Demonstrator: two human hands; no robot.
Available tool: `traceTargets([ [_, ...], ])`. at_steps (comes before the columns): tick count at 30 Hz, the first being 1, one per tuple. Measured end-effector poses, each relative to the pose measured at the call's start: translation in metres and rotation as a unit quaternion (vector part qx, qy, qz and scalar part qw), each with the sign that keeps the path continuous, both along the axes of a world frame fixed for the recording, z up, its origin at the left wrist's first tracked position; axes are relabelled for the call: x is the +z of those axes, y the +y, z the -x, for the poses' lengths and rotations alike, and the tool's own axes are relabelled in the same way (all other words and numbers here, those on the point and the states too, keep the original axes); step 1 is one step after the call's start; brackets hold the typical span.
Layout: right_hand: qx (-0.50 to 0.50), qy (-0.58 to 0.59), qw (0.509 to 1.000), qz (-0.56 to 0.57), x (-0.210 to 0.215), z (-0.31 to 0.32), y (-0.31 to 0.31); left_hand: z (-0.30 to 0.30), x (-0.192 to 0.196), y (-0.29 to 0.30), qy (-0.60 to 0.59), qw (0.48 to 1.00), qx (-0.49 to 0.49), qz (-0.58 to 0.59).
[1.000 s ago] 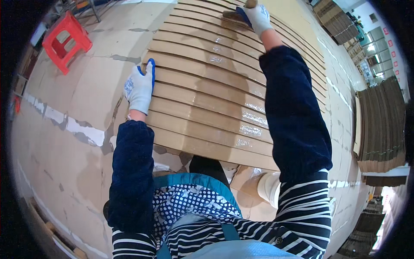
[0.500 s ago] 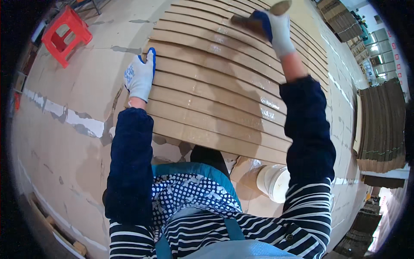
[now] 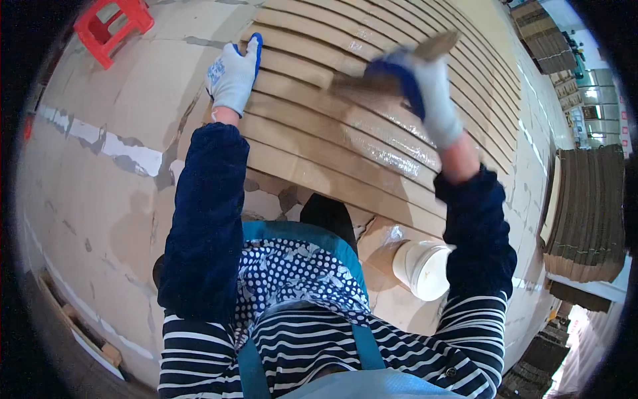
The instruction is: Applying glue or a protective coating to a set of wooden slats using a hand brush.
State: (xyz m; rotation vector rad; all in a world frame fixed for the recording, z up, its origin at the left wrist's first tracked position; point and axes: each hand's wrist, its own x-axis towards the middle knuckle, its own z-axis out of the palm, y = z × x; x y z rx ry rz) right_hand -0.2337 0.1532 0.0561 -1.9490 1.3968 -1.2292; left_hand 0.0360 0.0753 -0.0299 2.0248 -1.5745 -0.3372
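Note:
Overlapping brown cardboard sheets (image 3: pixel 299 143) lie fanned out in front of me like shingles, each showing a narrow strip. Wet, glossy streaks shine on several strips. My right hand (image 3: pixel 432 93), in a white glove with blue palm, is closed round a wide brush (image 3: pixel 362 86) above the middle of the sheets. The brush is blurred by motion, and its wooden handle end sticks out past the hand. At the left edge of the sheets rests my gloved left hand (image 3: pixel 232 76), fingers stretched out and holding nothing.
A white bucket (image 3: pixel 425 271) stands close by my right side, on a piece of cardboard. At the far left is a red plastic stool (image 3: pixel 113 30). Tall stacks of cardboard (image 3: pixel 585 206) line the right side. A wooden pallet (image 3: pixel 80 322) shows at the lower left.
My right hand has drawn the brush nearer to me across the sheets. My left hand has shifted slightly farther along the sheets' left edge. The whole view has also shifted a little.

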Motion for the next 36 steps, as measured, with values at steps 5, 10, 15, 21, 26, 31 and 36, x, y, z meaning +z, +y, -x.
traceTargets([
  [5,-0.233,0.343,0.890,0.190,-0.007,-0.013,-0.025,0.000,-0.008,-0.002,-0.003,0.999,-0.019,0.033],
  [10,0.037,0.235,0.969,0.062,-0.026,-0.079,0.112,-0.010,-0.012,0.001,-0.013,1.000,-0.005,0.013],
  [15,0.087,0.095,0.990,-0.063,-0.017,-0.071,0.124,-0.005,-0.007,0.002,-0.014,0.999,-0.003,0.031],
  [21,0.020,0.242,0.968,0.056,-0.016,-0.073,0.113,-0.003,-0.015,-0.009,-0.035,0.998,-0.014,0.045],
  [26,0.069,0.044,0.994,-0.066,-0.024,-0.051,0.196,-0.008,-0.019,-0.004,-0.030,0.996,-0.038,0.076],
  [31,-0.349,-0.026,0.927,0.135,-0.003,0.082,0.326,-0.002,-0.012,0.004,-0.024,0.994,-0.083,0.060],
  [36,-0.607,-0.142,0.775,0.102,-0.115,0.221,0.502,0.007,-0.007,0.001,-0.119,0.972,-0.164,0.116],
])
